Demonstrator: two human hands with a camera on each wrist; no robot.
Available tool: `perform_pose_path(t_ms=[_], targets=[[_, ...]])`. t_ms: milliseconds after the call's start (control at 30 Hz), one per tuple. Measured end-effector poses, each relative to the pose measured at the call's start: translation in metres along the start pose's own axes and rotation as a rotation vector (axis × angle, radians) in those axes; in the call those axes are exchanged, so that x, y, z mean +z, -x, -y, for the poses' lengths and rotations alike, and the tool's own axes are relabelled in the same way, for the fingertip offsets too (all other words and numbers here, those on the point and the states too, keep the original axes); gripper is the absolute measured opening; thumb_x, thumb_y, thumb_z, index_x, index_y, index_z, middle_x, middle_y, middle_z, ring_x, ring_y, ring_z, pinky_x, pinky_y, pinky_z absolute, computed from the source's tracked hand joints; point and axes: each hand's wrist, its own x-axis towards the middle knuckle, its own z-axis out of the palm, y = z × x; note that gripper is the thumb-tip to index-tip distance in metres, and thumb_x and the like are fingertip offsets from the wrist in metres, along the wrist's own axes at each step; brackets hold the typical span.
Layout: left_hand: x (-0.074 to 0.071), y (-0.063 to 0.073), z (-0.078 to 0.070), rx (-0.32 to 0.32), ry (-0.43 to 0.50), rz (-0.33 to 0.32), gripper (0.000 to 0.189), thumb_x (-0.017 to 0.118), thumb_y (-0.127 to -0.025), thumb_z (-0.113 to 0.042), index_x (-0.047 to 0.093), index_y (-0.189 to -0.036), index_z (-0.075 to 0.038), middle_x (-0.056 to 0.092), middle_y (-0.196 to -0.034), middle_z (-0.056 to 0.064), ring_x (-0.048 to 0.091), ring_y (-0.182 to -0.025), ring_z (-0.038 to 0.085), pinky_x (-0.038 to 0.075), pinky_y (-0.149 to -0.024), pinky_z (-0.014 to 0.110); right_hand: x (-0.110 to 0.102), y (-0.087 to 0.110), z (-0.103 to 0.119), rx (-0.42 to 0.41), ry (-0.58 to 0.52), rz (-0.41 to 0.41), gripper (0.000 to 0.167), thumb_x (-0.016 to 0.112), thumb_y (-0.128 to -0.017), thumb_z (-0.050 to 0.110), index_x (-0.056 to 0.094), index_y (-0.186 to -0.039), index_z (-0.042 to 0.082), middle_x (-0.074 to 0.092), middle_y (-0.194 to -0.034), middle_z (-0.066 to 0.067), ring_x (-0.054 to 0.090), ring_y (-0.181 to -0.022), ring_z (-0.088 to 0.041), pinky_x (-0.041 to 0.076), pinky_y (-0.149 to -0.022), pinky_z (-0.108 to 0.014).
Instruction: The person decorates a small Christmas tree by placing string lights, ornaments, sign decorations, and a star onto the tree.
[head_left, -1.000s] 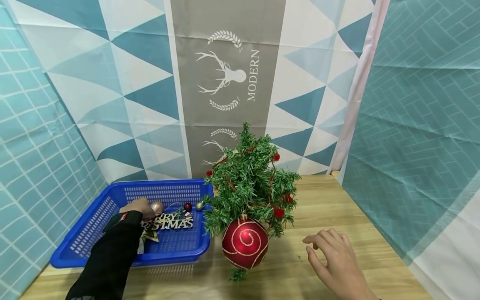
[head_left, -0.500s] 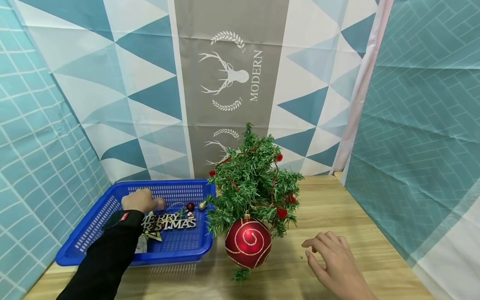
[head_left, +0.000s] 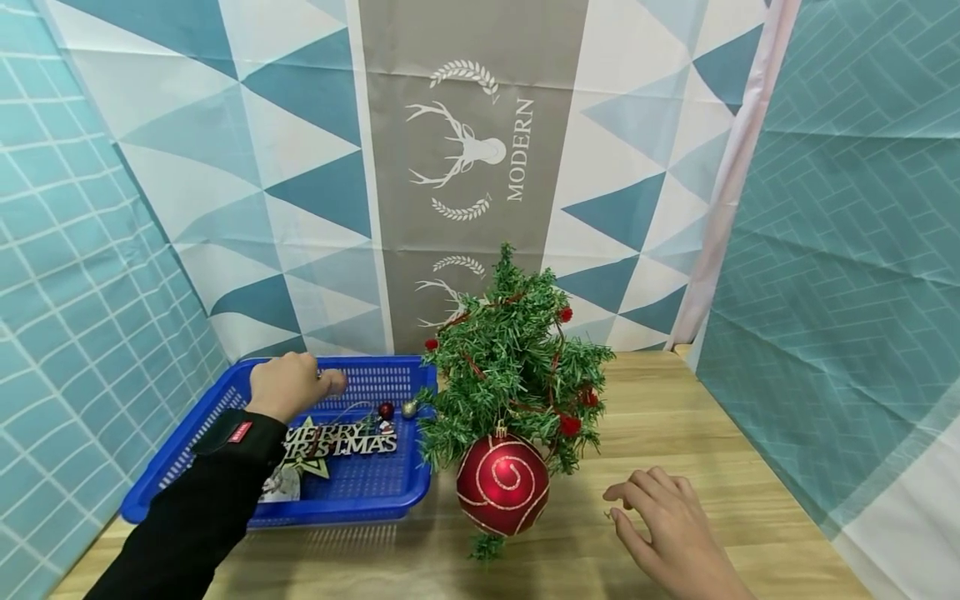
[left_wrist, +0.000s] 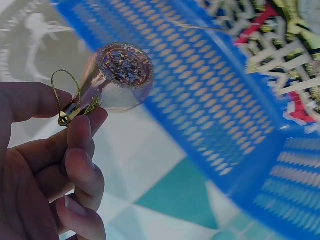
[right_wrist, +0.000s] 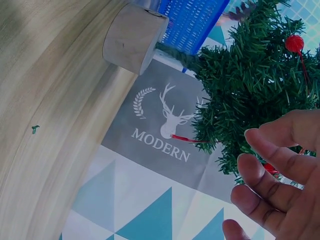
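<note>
My left hand is raised over the back of the blue basket. Its thumb and fingers pinch a shiny pink Christmas bauble by the gold cap with its string loop; glitter fills a hollow in the bauble's face. My right hand hovers at the right, fingers loosely bent and holding nothing. Between the hands stands a small green Christmas tree with red pompoms. A big red bauble with gold swirls hangs on its front. In the right wrist view, the tree's pale round base shows.
Inside the basket lie a "Merry Christmas" sign, a gold star, a small dark red ball and a small gold ball. Wood-look table spreads right of the tree. Patterned curtains close off the back and sides.
My left hand has risen from among the ornaments in the basket with the pink bauble and moved slightly towards the back. My right hand has stayed nearly still. The view has shifted slightly.
</note>
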Motion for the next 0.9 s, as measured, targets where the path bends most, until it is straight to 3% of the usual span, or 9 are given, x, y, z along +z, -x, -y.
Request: perform_pose_path(t_ms=[67, 133, 233, 300, 367, 533, 567, 700, 900], targets=[[0.001, -0.002, 0.001, 0.033, -0.007, -0.054, 0.056, 0.059, -0.093, -0.043, 0.030, -0.053, -0.017, 0.020, -0.053, -0.003, 0.027, -0.044, 0.017, 0.015, -0.046, 0.033, 0.000, 0.000, 0.001, -0.001, -0.002, 0.003, 0.016, 0.074, -0.082, 0.019, 0.065, -0.091, 0.029, 0.048, -0.084, 0.025, 0.043, -0.077, 0.000, 0.034, -0.065, -0.030], [0.023, -0.013, 0.017, 0.078, -0.020, -0.154, 0.055, 0.056, -0.094, -0.046, 0.031, -0.055, -0.017, 0.019, -0.055, -0.001, 0.024, -0.044, 0.018, 0.012, -0.048, 0.036, 0.001, 0.000, 0.001, -0.001, -0.004, 0.006, 0.018, 0.075, -0.080, 0.017, 0.065, -0.090, 0.028, 0.049, -0.084, 0.024, 0.043, -0.077, 0.000, 0.034, -0.065, -0.030], [0.077, -0.042, 0.059, 0.165, -0.112, -0.344, 0.051, 0.045, -0.098, -0.050, 0.027, -0.060, -0.021, 0.015, -0.060, -0.001, 0.017, -0.047, 0.019, 0.006, -0.051, 0.040, 0.002, 0.000, 0.002, 0.000, -0.008, 0.010, 0.027, 0.076, -0.074, 0.011, 0.064, -0.090, 0.028, 0.051, -0.084, 0.022, 0.043, -0.077, 0.000, 0.033, -0.066, -0.029], [0.100, -0.053, 0.077, 0.211, -0.169, -0.467, 0.049, 0.041, -0.097, -0.053, 0.022, -0.063, -0.024, 0.011, -0.063, -0.002, 0.012, -0.050, 0.018, 0.003, -0.053, 0.042, 0.003, 0.000, 0.002, 0.002, -0.012, 0.012, 0.030, 0.077, -0.071, 0.008, 0.064, -0.090, 0.027, 0.051, -0.084, 0.021, 0.043, -0.077, 0.000, 0.034, -0.066, -0.028], [0.076, -0.041, 0.058, 0.239, -0.164, -0.478, 0.048, 0.041, -0.098, -0.049, 0.023, -0.061, -0.024, 0.013, -0.062, -0.003, 0.013, -0.049, 0.018, 0.002, -0.054, 0.041, 0.004, -0.001, 0.002, 0.000, -0.014, 0.015, 0.030, 0.077, -0.071, 0.008, 0.064, -0.090, 0.027, 0.051, -0.084, 0.021, 0.043, -0.077, 0.001, 0.034, -0.067, -0.029], [-0.054, 0.034, -0.050, 0.324, -0.047, -0.464, 0.047, 0.045, -0.098, -0.028, 0.026, -0.057, -0.018, 0.016, -0.058, -0.002, 0.016, -0.049, 0.015, 0.005, -0.054, 0.033, 0.006, -0.002, 0.002, -0.006, -0.020, 0.020, 0.028, 0.076, -0.071, 0.009, 0.065, -0.090, 0.027, 0.049, -0.084, 0.023, 0.042, -0.077, 0.001, 0.036, -0.069, -0.031], [-0.069, 0.044, -0.062, 0.339, -0.055, -0.483, 0.045, 0.045, -0.097, -0.022, 0.026, -0.057, -0.018, 0.015, -0.058, -0.003, 0.017, -0.049, 0.014, 0.006, -0.054, 0.032, 0.006, -0.002, 0.002, -0.006, -0.021, 0.023, 0.028, 0.076, -0.072, 0.009, 0.065, -0.090, 0.027, 0.049, -0.085, 0.023, 0.042, -0.078, 0.001, 0.036, -0.069, -0.031], [-0.093, 0.062, -0.081, 0.376, -0.078, -0.544, 0.043, 0.049, -0.092, -0.018, 0.027, -0.055, -0.019, 0.016, -0.056, -0.004, 0.017, -0.045, 0.013, 0.005, -0.051, 0.031, 0.007, -0.002, 0.002, 0.003, -0.021, 0.037, 0.028, 0.076, -0.072, 0.009, 0.064, -0.090, 0.027, 0.048, -0.085, 0.024, 0.043, -0.078, 0.001, 0.037, -0.069, -0.032], [-0.111, 0.084, -0.093, 0.405, -0.087, -0.564, 0.047, 0.045, -0.098, -0.035, 0.032, -0.056, -0.020, 0.020, -0.052, -0.005, 0.019, -0.042, 0.012, 0.006, -0.047, 0.029, 0.007, -0.001, 0.003, -0.001, -0.024, 0.042, 0.030, 0.076, -0.072, 0.008, 0.064, -0.090, 0.028, 0.047, -0.084, 0.025, 0.041, -0.077, 0.002, 0.037, -0.069, -0.031]])
